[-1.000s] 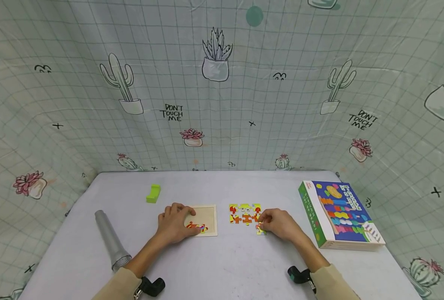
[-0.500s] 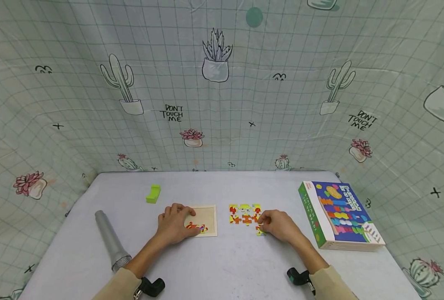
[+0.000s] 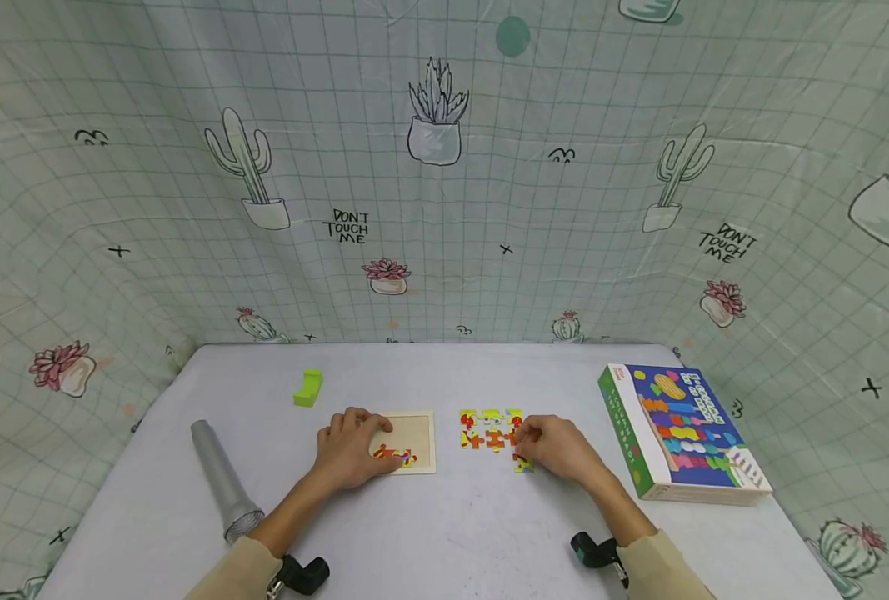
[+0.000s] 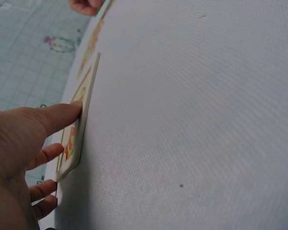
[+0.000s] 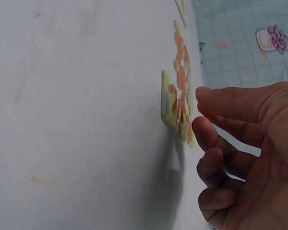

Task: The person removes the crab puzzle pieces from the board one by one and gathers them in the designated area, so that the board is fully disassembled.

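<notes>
My left hand rests over the left side of a shallow wooden puzzle tray. Its thumb lies on the tray by some colourful puzzle pieces, partly covering them; the other fingers lie over the tray and its left edge. My right hand is just above a partly joined jigsaw puzzle on the table. Below its fingertips lies a corner puzzle piece, joined or close to the rest; which of these cannot be told. In the right wrist view the bent fingers and thumb stand apart from the pieces, holding nothing.
A light-green block stands behind the left hand. A grey mesh-ended tube lies at the left, close to the left forearm. A colourful game box lies at the right. A patterned cloth hangs behind the table.
My right hand's fingertips have shifted slightly left and up off the corner piece, which shows more now and sits slightly lower. The left hand and tray have stayed in place.
</notes>
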Demonstrator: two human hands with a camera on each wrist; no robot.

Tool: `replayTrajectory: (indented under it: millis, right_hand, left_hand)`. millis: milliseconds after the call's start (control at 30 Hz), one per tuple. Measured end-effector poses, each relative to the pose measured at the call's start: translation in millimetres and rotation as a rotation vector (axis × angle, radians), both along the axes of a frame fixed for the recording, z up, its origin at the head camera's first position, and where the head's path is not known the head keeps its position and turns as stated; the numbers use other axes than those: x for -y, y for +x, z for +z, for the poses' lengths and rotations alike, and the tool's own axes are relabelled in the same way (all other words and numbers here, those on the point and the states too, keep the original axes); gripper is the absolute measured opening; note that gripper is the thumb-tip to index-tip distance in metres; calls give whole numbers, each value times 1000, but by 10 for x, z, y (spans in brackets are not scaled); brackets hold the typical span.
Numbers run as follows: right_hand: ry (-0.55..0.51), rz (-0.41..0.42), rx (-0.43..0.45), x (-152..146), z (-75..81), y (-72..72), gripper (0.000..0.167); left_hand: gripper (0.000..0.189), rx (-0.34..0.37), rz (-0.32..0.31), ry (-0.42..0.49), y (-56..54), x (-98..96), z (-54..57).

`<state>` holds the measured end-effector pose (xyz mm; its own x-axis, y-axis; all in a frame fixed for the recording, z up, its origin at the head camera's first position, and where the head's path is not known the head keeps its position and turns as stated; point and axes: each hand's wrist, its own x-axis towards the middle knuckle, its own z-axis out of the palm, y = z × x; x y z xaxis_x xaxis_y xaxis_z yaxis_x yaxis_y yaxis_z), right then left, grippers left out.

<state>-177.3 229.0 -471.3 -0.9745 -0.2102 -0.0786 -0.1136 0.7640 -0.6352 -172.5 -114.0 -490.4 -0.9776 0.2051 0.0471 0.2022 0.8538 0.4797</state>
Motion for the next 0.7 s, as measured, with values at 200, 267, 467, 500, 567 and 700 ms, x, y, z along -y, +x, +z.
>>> replayTrajectory:
  millis: [200, 267, 467, 500, 567, 700]
  right_hand:
    - [-79, 115, 15, 324, 16, -63, 4]
    - [-91, 160, 13, 485, 12, -65, 3]
    - [-78, 294, -27, 971, -7, -83, 9]
    - [-64, 301, -35, 1037, -12, -87, 11]
    - [-26, 304, -58, 1151, -31, -98, 14]
    - [38, 312, -96, 1305, -62, -127, 22]
  left_hand:
    - [47, 1, -7, 14, 5, 13, -9]
    - [47, 4, -11, 15, 7, 18, -8]
    - [43, 20, -28, 3, -2, 48, 9]
    - [41, 23, -32, 4, -4, 58, 15]
    - [38, 30, -42, 2, -6, 78, 20]
    - [33, 37, -56, 2, -3, 120, 19]
